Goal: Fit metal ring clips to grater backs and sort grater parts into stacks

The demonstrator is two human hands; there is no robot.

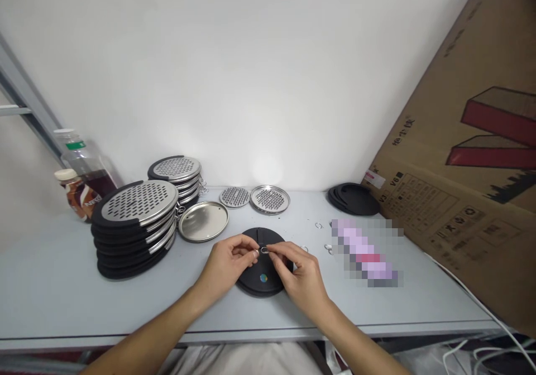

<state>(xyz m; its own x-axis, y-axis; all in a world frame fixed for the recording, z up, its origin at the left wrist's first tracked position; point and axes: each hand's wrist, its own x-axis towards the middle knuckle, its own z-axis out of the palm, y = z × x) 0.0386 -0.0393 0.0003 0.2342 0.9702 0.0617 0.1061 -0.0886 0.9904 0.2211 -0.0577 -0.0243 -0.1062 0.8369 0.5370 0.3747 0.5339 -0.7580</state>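
Observation:
A small metal ring (263,250) is pinched between my two hands, just above a round black disc (263,291) that has a coloured sticker on it. My left hand (232,260) grips the ring's left side with thumb and forefinger. On the other side, the thumb and forefinger of my right hand (299,269) hold it too. Whether the ring touches the disc I cannot tell. More wire rings (329,248) lie to the right of my right hand, along with a single one (319,225) farther back.
Two stacks of round graters (140,203) (176,168) stand at left, beside bottles (77,193). A shiny round metal lid (205,221) and perforated grater discs (235,197) (270,200) lie behind my hands. Black discs (355,198), a blurred purple object (364,252) and a large carton (452,196) occupy the right.

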